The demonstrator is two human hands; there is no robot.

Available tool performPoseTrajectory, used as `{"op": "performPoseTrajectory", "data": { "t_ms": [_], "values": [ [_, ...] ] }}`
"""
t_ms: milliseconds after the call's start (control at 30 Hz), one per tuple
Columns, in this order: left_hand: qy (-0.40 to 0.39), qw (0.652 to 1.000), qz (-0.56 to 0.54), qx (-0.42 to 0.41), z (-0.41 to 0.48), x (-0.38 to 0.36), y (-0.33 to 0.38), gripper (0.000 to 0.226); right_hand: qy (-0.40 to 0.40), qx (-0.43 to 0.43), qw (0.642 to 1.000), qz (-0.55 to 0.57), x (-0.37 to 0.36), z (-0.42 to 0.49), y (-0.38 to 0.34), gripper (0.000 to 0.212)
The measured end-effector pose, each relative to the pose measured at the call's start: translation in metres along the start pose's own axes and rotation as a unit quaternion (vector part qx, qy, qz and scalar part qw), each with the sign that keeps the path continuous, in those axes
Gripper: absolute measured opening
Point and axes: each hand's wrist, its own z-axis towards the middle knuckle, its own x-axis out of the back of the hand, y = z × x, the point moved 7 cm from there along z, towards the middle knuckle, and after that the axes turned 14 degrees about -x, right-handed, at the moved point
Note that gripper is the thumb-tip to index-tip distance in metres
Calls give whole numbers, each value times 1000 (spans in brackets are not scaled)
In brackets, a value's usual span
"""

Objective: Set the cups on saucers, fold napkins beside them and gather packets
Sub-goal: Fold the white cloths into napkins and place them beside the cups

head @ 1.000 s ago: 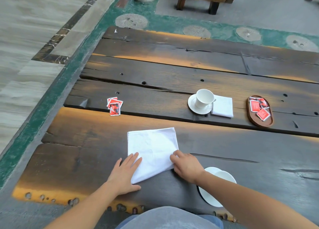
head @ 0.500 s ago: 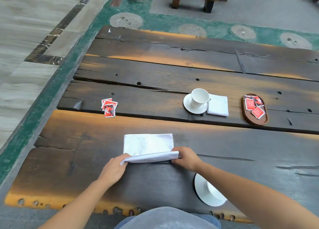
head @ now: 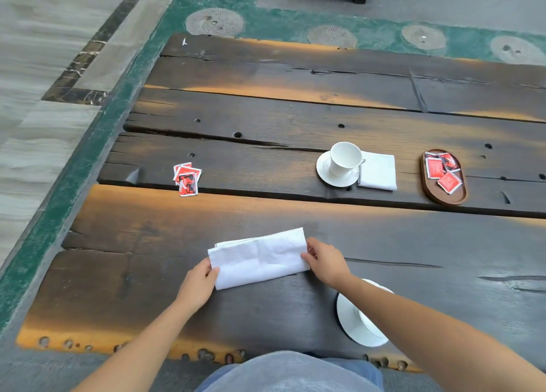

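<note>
Left hand (head: 198,283) and right hand (head: 325,261) pinch the short ends of the napkin (head: 258,258) lying between their fingers on the table (head: 413,244); I'd align edges, press the crease flat, then fold end to end.

Single head view, angled forward-down, close over table (head: 295,113).

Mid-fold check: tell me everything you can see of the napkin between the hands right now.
The napkin is plain white, cloth or thick paper, folded into a long rectangular band with layered edges showing along its far side and light creases. It lies flat on the dark wooden table, slightly skewed, right end farther away. The left hand pinches its near-left corner; the right hand pinches its right end. Nothing else touches it.
</note>
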Motion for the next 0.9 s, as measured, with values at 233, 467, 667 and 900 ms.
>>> {"op": "performPoseTrajectory", "data": {
  "t_ms": [233, 467, 667, 900],
  "values": [
    [23, 997, 70, 14, 6, -7, -3, 16, 19, -31, 999, 19, -2, -4, 6, 17],
    [39, 993, 114, -3, 9, -7, 2, 24, -9, -86, 996, 25, -9, -3, 11, 20],
    [67, 993, 93, 4, 10, -6, 2, 12, -27, -111, 991, 72, -11, -2, 16, 11],
    [58, 948, 274, -149, -2, -12, 34, 47, 63, 63, 996, -21, 0, -18, -15, 35]
  ]
}}
